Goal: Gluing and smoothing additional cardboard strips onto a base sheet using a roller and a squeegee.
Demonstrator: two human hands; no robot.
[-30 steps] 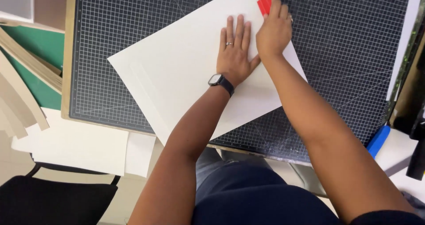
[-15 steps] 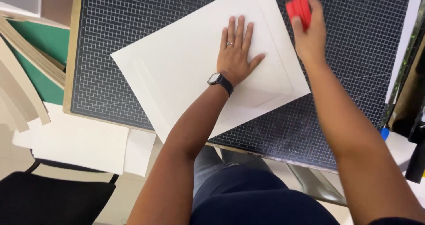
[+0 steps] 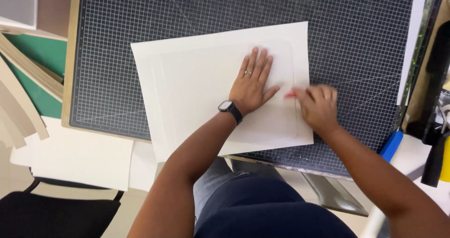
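- The left hand (image 3: pixel 253 85) is lying flat, fingers spread, pressing on a white sheet (image 3: pixel 197 88) at the frame's centre.
- The sheet is lying on a gridded cutting mat (image 3: pixel 140 22).
- The right hand (image 3: pixel 318 107), blurred, is gripping a small red tool (image 3: pixel 290 95) at the sheet's right edge.
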